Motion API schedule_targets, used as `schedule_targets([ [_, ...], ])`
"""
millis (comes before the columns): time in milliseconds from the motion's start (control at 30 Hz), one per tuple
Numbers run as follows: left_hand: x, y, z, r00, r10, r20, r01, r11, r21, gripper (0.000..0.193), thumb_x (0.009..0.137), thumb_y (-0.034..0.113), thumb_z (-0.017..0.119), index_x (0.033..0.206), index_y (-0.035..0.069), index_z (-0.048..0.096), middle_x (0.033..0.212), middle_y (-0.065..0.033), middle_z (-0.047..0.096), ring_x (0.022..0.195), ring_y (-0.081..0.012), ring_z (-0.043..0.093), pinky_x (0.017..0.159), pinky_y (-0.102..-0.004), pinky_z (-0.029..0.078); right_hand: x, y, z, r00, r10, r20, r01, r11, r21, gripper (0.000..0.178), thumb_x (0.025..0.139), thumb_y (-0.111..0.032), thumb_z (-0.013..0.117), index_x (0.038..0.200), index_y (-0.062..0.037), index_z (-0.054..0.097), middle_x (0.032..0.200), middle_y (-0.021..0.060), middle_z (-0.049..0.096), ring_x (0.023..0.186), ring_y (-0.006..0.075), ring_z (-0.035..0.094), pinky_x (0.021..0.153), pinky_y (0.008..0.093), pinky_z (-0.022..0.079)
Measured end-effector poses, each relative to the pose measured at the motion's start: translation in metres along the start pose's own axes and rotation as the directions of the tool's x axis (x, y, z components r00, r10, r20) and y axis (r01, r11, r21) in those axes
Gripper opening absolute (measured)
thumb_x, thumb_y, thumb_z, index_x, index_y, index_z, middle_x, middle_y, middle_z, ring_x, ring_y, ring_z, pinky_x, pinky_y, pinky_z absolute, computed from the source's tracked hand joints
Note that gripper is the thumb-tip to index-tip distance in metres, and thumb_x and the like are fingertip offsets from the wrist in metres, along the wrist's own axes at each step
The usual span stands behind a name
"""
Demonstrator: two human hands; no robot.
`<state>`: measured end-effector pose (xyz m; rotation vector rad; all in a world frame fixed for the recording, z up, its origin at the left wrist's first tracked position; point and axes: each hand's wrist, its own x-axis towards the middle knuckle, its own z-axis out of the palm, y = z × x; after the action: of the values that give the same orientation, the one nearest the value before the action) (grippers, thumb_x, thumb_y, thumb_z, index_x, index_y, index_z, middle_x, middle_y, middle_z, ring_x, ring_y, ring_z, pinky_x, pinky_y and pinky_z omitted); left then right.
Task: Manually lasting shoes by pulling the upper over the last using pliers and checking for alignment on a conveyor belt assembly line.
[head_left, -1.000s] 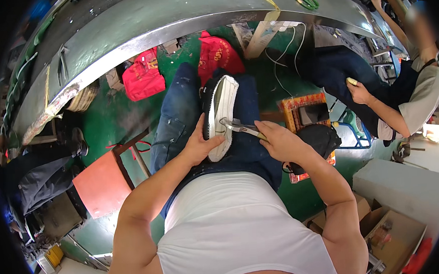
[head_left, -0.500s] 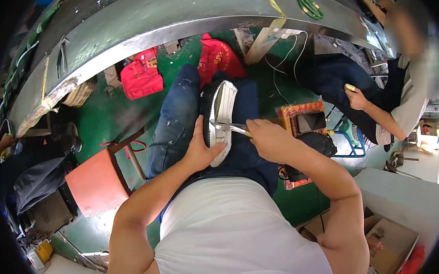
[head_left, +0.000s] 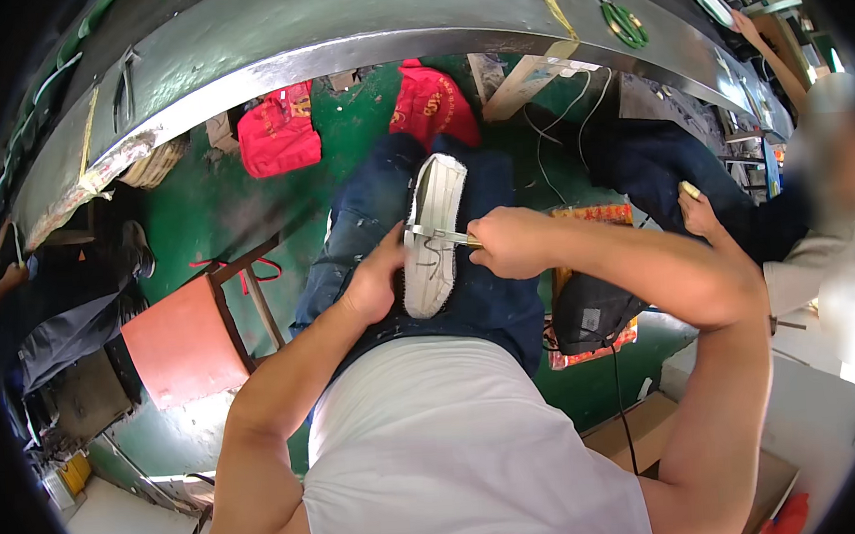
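A shoe upper (head_left: 438, 191) lies lengthwise on my lap, its whitish underside facing up with dark curved marks or thread near the middle. My left hand (head_left: 372, 284) grips its left side, the fingertips partly hidden behind the edge. In my right hand (head_left: 511, 243) are metal pliers (head_left: 455, 237), held by the handles from the right. Their head reaches across the underside to the left edge. Whether the jaws pinch the edge is too small to tell.
A dark metal workbench (head_left: 338, 30) curves across the far side, with green-handled scissors (head_left: 625, 25) on it. An orange-topped stool (head_left: 182, 345) stands at left. Right of my legs sits a black bag (head_left: 594, 311). A co-worker's hand (head_left: 698, 212) is farther right.
The shoe upper has rolled so its underside faces up more fully. My right forearm has swung outward and the pliers lie flatter across it. The co-worker has shifted to the right.
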<state>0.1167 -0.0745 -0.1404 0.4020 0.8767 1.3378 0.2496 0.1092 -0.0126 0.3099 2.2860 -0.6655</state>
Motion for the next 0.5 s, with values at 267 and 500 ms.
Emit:
schedule_targets([
  [267, 0.032, 0.022, 0.022, 0.696, -0.08, -0.714, 0.271, 0.95, 0.157, 0.064, 0.106, 0.048, 0.024, 0.136, 0.001, 0.055, 0.128, -0.0194, 0.063, 0.121, -0.0315, 0.058, 0.101, -0.0367, 0.044, 0.029, -0.001, 0.086, 0.879, 0.063, -0.472, 0.099, 0.945, 0.311, 0.028, 0.086, -0.02, 0.067, 0.106, -0.0008, 0.06, 0.086, 0.0209, 0.065, 0.085, 0.0427, 0.064, 0.076, 0.0481, 0.051],
  [500, 0.037, -0.014, -0.017, 0.722, 0.313, -0.618, 0.256, 0.708, 0.658, 0.056, 0.107, 0.038, 0.025, 0.128, 0.001, 0.061, 0.117, -0.0284, 0.065, 0.116, -0.0452, 0.057, 0.1, -0.0447, 0.045, 0.012, -0.013, 0.048, 0.949, 0.133, -0.287, -0.059, 0.966, 0.25, 0.024, 0.087, -0.02, 0.065, 0.102, -0.0028, 0.058, 0.096, 0.0194, 0.065, 0.095, 0.0401, 0.064, 0.08, 0.0476, 0.051],
])
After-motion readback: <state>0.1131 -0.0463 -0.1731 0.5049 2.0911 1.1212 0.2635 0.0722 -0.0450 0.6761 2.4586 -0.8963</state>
